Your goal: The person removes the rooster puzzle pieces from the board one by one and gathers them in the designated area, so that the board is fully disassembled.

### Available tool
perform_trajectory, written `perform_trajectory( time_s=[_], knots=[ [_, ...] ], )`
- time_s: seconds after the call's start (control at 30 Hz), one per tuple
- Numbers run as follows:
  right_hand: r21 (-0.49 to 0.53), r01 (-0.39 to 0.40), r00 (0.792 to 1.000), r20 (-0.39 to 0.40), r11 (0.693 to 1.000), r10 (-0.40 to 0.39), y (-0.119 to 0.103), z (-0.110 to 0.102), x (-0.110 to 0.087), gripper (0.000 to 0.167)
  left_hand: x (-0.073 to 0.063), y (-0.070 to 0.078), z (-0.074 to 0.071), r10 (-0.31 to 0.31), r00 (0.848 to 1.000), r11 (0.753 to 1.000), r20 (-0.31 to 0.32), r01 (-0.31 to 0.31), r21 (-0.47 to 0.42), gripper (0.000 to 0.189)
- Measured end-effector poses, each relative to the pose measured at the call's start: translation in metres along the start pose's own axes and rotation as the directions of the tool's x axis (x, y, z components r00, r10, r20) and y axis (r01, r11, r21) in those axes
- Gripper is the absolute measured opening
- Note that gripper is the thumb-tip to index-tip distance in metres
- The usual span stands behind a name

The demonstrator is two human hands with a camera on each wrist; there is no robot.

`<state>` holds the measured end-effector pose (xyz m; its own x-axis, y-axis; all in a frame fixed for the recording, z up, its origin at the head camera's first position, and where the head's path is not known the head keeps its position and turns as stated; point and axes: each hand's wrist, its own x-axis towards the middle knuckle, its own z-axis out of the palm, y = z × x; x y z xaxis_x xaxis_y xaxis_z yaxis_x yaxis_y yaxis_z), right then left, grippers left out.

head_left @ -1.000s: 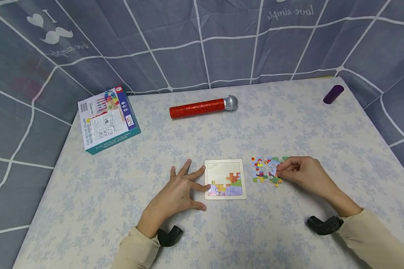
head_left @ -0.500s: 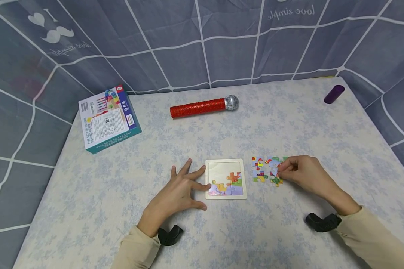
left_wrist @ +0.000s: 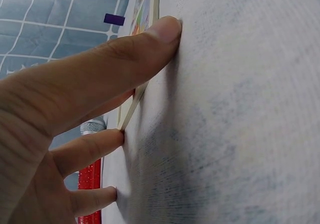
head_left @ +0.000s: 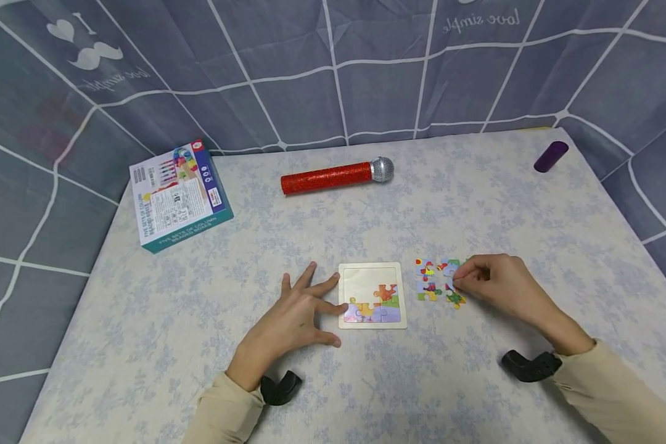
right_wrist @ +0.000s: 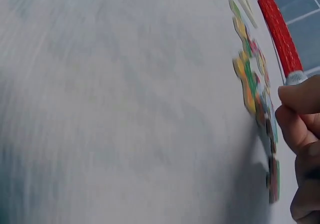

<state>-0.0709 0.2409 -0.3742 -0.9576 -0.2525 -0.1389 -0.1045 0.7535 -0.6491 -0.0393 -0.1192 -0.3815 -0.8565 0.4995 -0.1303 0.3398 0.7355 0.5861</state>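
Loose pieces (head_left: 425, 267) lie on the desk (head_left: 394, 382) just right of the puzzle tray (head_left: 361, 280). The grip of the left hand (head_left: 295, 313) is spread, reaching the tray's left edge; that of the right hand (head_left: 499, 287) is pressed together over the pieces, and whether it pinches one cannot be told. Probable faults: a sideways drag by the right hand could scatter neighbouring pieces; uneven pressure from the left could skid the tray and unseat the fitted pieces (head_left: 366, 314). Counts: one tray; fitted pieces, number uncertain; at least four loose pieces, others perhaps hidden; one red microphone (head_left: 333, 177); one printed box (head_left: 177, 197); one purple cylinder (head_left: 551, 156); two black wrist devices (head_left: 280, 390).
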Motion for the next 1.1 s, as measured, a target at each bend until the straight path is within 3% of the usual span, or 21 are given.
perform_trajectory(
  time_s=[0.13, 0.27, 0.5, 0.67, 0.83, 1.1],
  knots=[
    [0.037, 0.015, 1.000, 0.018, 0.999, -0.015, -0.010, 0.007, 0.003, 0.005, 0.000, 0.000, 0.000, -0.001, 1.000, 1.000, 0.001, 0.001, 0.002, 0.057],
    [0.059, 0.080, 0.996, 0.032, 0.995, -0.082, -0.020, 0.020, 0.009, 0.002, 0.000, 0.001, -0.001, 0.000, 1.000, 1.000, 0.002, 0.000, 0.001, 0.057],
    [0.069, 0.206, 0.975, 0.070, 0.976, -0.211, -0.039, 0.046, 0.018, 0.021, 0.000, 0.001, 0.000, 0.003, 1.000, 1.000, -0.002, -0.003, 0.006, 0.057],
    [0.017, 0.194, 0.977, 0.092, 0.981, -0.195, -0.051, 0.056, 0.019, 0.031, 0.000, 0.001, 0.001, 0.019, 1.000, 1.000, -0.002, -0.019, 0.020, 0.056],
    [-0.073, 0.137, 0.988, 0.077, 0.988, -0.132, -0.060, 0.057, 0.017, 0.030, 0.000, 0.001, 0.001, 0.018, 1.000, 1.000, -0.004, -0.018, 0.024, 0.056],
    [-0.066, 0.087, 0.993, 0.087, 0.994, -0.081, -0.065, 0.059, 0.017, 0.027, -0.001, 0.000, 0.000, 0.018, 1.000, 0.999, 0.001, -0.018, 0.044, 0.056]
  ],
)
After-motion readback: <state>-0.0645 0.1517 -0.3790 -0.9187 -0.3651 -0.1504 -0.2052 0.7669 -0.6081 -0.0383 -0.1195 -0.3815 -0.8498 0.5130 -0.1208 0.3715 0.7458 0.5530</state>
